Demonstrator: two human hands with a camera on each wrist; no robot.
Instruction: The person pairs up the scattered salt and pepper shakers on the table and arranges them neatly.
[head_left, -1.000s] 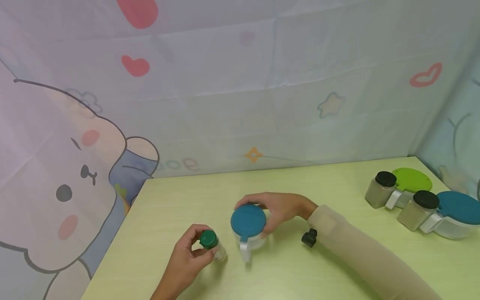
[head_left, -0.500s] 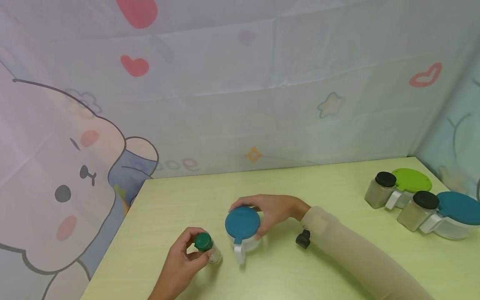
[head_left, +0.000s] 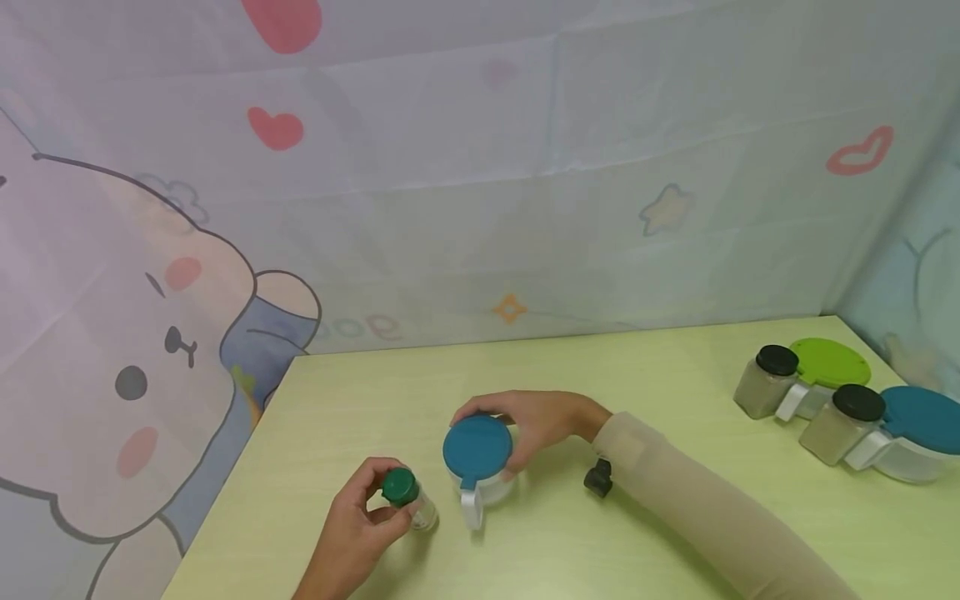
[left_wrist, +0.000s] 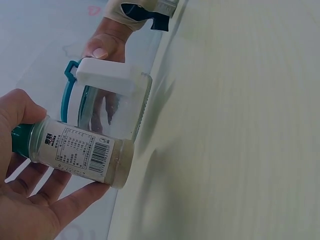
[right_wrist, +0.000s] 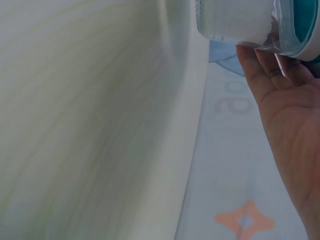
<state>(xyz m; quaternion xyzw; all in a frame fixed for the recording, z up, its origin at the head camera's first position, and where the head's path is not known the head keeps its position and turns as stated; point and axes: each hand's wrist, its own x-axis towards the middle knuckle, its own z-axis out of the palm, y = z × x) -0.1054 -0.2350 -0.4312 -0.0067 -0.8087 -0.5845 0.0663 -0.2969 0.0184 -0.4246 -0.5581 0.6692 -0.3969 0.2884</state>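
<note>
My left hand (head_left: 352, 521) pinches a small seasoning bottle (left_wrist: 75, 150) between thumb and fingers. It has a green cap (head_left: 401, 487), a white barcode label and pale contents. Beside it, my right hand (head_left: 543, 421) grips a clear seasoning jar (head_left: 495, 492) round its far and right sides. A blue lid (head_left: 477, 448) covers the jar, and its white handle (left_wrist: 107, 76) points toward me. White contents (right_wrist: 235, 20) show through the wall in the right wrist view. Bottle and jar stand close together, apart and upright, at or just above the table; I cannot tell which.
At the table's right end stand two black-lidded shakers (head_left: 767, 383) (head_left: 838, 429), a green-lidded jar (head_left: 828, 363) and another blue-lidded jar (head_left: 921, 425). A printed curtain (head_left: 480, 208) hangs behind the pale yellow table (head_left: 637, 550). A small black device (head_left: 598, 478) sits at the right wrist.
Both hands have shifted left and slightly toward me, carrying the bottle and the blue-lidded jar along. The grips look the same, and the containers at right have stayed put.
</note>
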